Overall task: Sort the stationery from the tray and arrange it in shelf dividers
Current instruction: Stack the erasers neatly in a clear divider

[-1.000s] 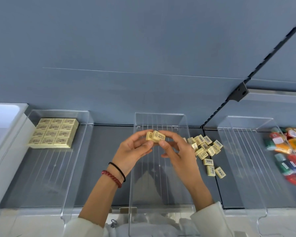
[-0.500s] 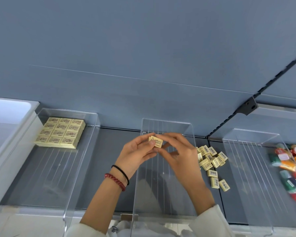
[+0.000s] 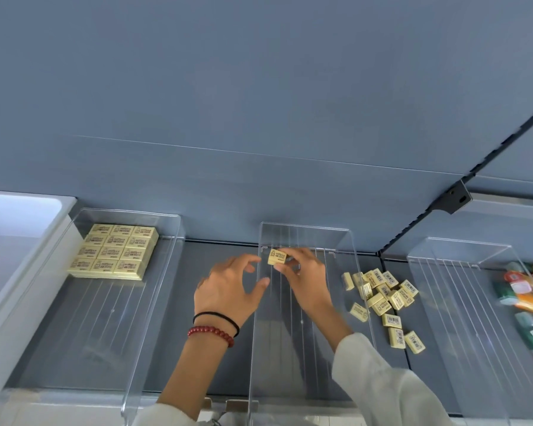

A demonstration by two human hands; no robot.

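- Pinches one small yellow eraser (image 3: 277,257) in the right hand (image 3: 305,278), thumb and fingertips closed narrowly on its sides, printed face up.
- Holds it at the far left corner of the middle divider (image 3: 254,333), a clear tray; cannot tell whether resting on the tray floor or just above it.
- Hovers the left hand (image 3: 228,290) just left of the eraser, mostly over the grey shelf (image 3: 194,256) beside that divider's left wall, fingers spread and loosely curved, gripping nothing; contact of the index tip with the eraser not clear.
- Reaches both forearms from the near edge toward the far wall, right wrist inside the middle divider, white sleeve (image 3: 382,385) at the near end, black band (image 3: 219,317) and red beads (image 3: 210,332) on the left wrist.
- Judged light, small and firm with a little rubbery give: no fear of crushing, yet easy to tip or skew under a fingertip, perhaps slick on its printed wrapper.
- Best taken by two opposite sides with thumb and a fingertip or two, underside left free for setting down flat and snug in the corner.
- Shows the pattern to copy in the left divider (image 3: 90,333): a tidy block of like erasers (image 3: 114,252) in rows at its far end.
- Leaves a loose pile of erasers (image 3: 382,290) on the shelf just right of the middle divider, between it and the right divider (image 3: 462,302), with blurred coloured packets (image 3: 526,293) inside that one.
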